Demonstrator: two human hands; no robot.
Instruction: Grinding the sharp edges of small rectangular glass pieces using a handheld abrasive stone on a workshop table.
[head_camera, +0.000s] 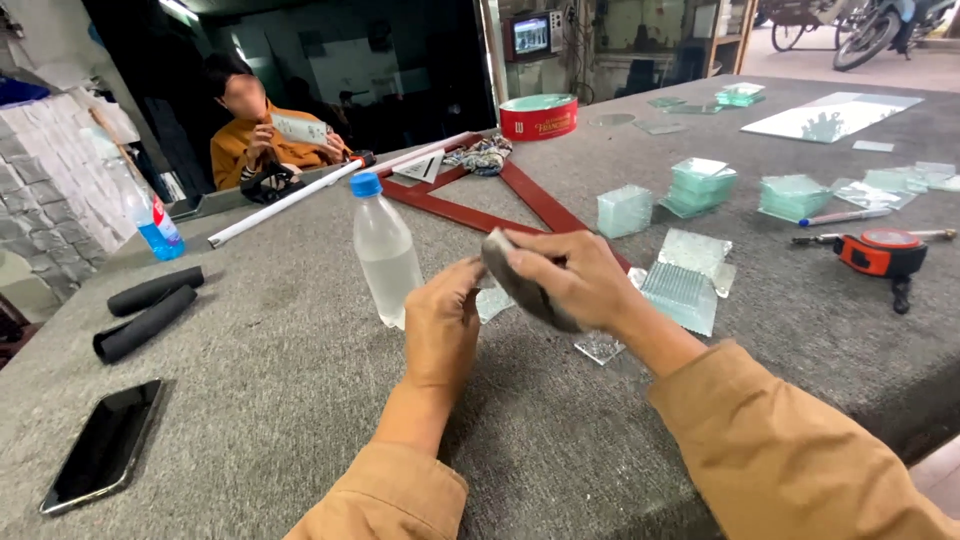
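While both hands work above the middle of the grey felt-covered tabletop (250, 400), the right hand (570, 280) holds a dark grey oblong stone (520, 290), its fingers (540, 265) closed over the stone's upper face. The left hand (440, 325) meets it from the left, fingers curled narrow around a small pane of clear glass (492, 300), which touches the stone's near-left end. How much of the pane the left hand covers cannot be told.

Just left of the hands stands a clear plastic water bottle with a blue cap (385, 250), upright. Right of the hands lie textured glass squares (685, 290), flat on the tabletop, and one small piece (600, 347) lies just below the right wrist. Farther right are stacks of greenish cut glass (700, 185) and an orange and black tape measure (880, 252). Behind the hands lies a red wooden triangular frame (500, 205), and beyond it a red round tin (538, 117). At the near left corner lies a black smartphone (105, 445), face up, with two black foam grips (150, 310) beyond it. A person in an orange jacket (250, 140) sits at the far left edge.
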